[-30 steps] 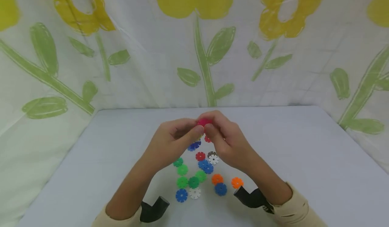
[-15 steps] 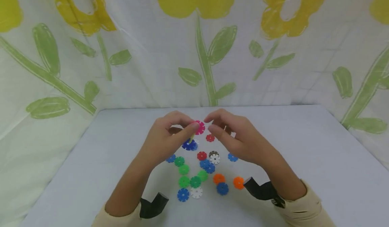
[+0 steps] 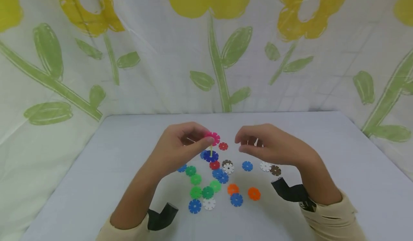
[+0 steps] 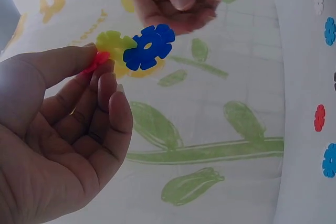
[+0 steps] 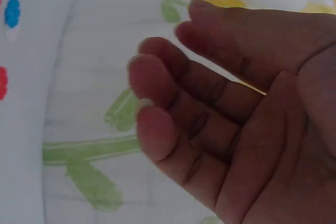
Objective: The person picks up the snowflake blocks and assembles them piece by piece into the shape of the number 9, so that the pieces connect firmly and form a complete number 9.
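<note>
— What is the left hand [image 3: 182, 148] holding?
— Its grip pinches the pink disc [image 3: 214, 138], joined through a yellow disc [image 4: 114, 44] to a blue disc [image 4: 152, 55], all above the worktop [image 3: 122, 151].
— And the right hand [image 3: 274, 146]?
— Off to the right, its grip loosely parted.

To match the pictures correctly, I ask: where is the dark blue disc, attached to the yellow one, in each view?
Head: dark blue disc below centre.
Left wrist: dark blue disc above centre, slightly left.
Right wrist: not in it.
Shared landmark: flowered backdrop.
</note>
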`<state>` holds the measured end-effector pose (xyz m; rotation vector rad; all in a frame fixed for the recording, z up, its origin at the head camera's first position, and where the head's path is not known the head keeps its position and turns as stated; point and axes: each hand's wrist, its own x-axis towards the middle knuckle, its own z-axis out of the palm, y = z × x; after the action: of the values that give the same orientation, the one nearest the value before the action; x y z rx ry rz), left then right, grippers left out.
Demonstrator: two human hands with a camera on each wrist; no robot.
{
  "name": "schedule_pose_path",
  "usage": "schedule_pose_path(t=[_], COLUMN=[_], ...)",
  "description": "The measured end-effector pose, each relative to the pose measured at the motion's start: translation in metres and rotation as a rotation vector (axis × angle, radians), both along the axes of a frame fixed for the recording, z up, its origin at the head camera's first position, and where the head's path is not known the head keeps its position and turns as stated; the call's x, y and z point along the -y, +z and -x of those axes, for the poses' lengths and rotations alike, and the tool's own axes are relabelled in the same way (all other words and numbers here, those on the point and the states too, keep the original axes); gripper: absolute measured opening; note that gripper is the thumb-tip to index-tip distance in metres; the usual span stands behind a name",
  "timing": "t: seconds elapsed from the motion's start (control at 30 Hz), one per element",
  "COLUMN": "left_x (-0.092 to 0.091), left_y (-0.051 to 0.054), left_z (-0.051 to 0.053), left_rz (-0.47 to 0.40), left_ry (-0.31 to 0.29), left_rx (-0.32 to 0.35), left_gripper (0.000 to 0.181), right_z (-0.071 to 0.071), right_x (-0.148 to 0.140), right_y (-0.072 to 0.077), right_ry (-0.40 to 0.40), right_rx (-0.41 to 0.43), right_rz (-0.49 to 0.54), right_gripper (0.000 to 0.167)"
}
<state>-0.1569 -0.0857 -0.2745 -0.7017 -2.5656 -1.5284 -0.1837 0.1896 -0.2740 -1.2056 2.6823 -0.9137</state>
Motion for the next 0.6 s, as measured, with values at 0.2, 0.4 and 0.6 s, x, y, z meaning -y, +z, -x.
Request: schedule_pose_path(t=[0.2,0.4,0.6], left_x=[0.004,0.005,0.004], left_y=[-0.002,-0.001,-0.001], left_z=[0.001,0.002,0.004], left_rz=[0.016,0.032,0.054], left_ry=[0.008,-0.014,-0.033], left_rx=[-0.036,-0.039,-0.04], left_gripper=[0.018,0.018,0.017], right_z=[0.022,0.033,0.035], right_x=[0.016,0.042,0.054], right_y=[-0.032,-0.065,-0.081], right_ry=[-0.144,-0.193,-0.196], right_rx=[0.172,0.261,0.225], right_rz=[-0.296,-0.407,-0.437], right_gripper=[0.014,0.014,0.014])
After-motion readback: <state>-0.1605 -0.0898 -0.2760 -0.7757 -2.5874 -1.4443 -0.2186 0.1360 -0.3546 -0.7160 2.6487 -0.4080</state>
